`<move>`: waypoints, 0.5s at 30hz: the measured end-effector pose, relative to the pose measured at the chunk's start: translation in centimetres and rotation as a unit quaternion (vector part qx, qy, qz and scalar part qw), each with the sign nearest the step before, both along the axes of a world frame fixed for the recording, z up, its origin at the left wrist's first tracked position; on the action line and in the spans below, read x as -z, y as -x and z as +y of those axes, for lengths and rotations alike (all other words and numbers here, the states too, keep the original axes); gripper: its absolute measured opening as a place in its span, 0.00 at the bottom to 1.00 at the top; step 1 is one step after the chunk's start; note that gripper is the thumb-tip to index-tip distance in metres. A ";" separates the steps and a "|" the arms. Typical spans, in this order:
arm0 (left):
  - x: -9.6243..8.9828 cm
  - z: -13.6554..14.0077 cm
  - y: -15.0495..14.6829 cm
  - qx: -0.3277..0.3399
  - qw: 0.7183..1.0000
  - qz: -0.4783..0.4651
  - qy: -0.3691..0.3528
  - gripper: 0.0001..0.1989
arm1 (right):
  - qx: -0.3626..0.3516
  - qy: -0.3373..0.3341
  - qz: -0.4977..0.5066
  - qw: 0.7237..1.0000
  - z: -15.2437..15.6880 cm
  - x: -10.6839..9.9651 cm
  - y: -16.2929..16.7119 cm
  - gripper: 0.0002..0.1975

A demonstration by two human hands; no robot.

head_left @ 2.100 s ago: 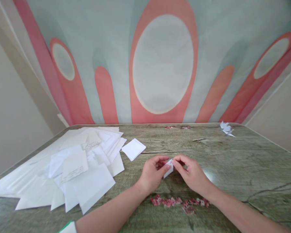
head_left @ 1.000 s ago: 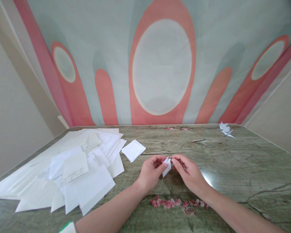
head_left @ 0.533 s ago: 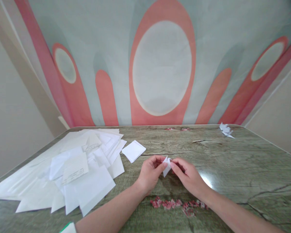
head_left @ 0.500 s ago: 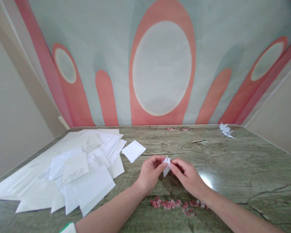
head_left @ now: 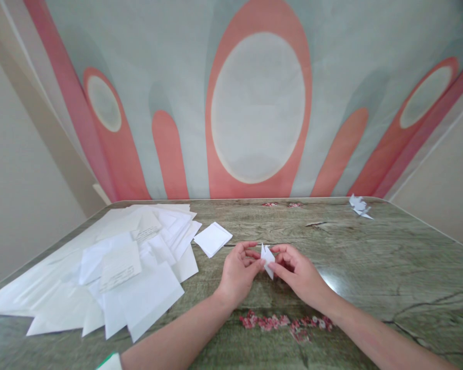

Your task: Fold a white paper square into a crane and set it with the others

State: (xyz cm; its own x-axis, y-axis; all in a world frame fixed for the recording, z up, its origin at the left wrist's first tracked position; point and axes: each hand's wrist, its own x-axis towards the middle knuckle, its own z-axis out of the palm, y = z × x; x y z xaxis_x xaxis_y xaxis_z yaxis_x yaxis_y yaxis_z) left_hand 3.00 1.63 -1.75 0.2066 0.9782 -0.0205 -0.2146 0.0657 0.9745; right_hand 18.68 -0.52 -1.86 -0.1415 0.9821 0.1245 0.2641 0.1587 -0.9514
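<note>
A small piece of folded white paper (head_left: 267,258) is held up between my two hands just above the wood-patterned table (head_left: 355,288). It has a narrow pointed tip at the top and another point at the bottom. My left hand (head_left: 239,271) pinches its left side with thumb and fingertips. From the right, my right hand (head_left: 296,270) closes its thumb and fingers on the other edge. The fingertips behind the paper are partly hidden.
Left of my hands lies a stack of square white sheets (head_left: 213,240). A wide, loose pile of white paper (head_left: 150,295) covers the table's left side, some sheets printed. Folded white paper pieces (head_left: 359,206) sit at the far right corner. A painted wall rises behind the table.
The folded paper has turned in my fingers, its upper tip now leaning left and its lower point right. My fingers have shifted slightly on it. The piles have not moved.
</note>
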 end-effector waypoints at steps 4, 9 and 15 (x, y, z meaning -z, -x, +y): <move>0.4 0.1 0.0 -0.003 0.999 0.045 -0.022 0.20 | 0.018 0.008 -0.011 1.000 0.2 0.4 0.1 0.13; 0.4 -0.2 0.5 -0.009 0.958 0.207 -0.200 0.15 | 0.046 -0.007 -0.063 0.997 0.6 0.9 -0.4 0.07; -0.4 -0.4 1.2 0.051 0.860 0.380 -0.336 0.13 | 0.019 -0.050 -0.136 0.989 0.7 1.0 -0.7 0.06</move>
State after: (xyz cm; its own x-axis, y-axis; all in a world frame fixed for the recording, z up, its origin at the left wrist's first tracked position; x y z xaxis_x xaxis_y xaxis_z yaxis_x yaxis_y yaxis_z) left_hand 1.78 1.21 -1.35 0.4691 0.7992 0.3758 0.4755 -0.5871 0.6551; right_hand 19.43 0.20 -2.83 -0.1459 0.9722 0.1833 0.5160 0.2329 -0.8243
